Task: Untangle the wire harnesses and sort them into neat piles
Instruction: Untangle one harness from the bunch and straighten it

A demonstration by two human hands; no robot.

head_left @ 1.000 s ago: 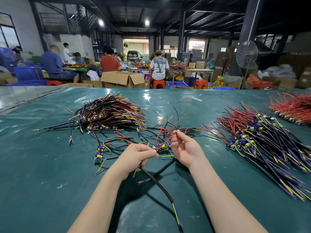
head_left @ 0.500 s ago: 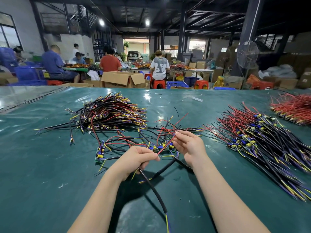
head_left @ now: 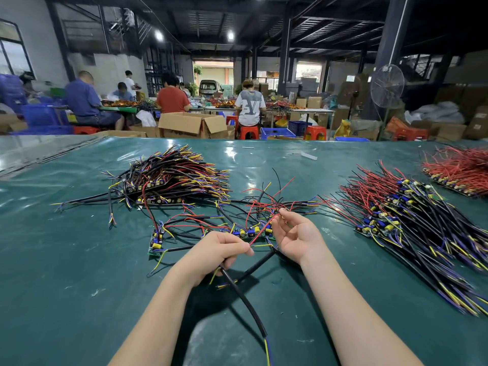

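Wire harnesses (head_left: 248,231) tangle at twelve o'clock; fingers of your left hand (head_left: 216,249) curl round a black cable (head_left: 243,299), your right hand (head_left: 295,236) pinches a red wire (head_left: 260,233): tease it out next.

Tangled harnesses (head_left: 237,215) lie between left heap (head_left: 174,175) and right pile (head_left: 412,217).

A factory workshop: workers (head_left: 171,97) on stools, cardboard boxes (head_left: 194,125), steel beams.

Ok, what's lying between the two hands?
In the head view, a row of small circuit boards with blue and yellow parts, crossed by a red wire, lies between the left hand, gripping a black cable, and the right hand.
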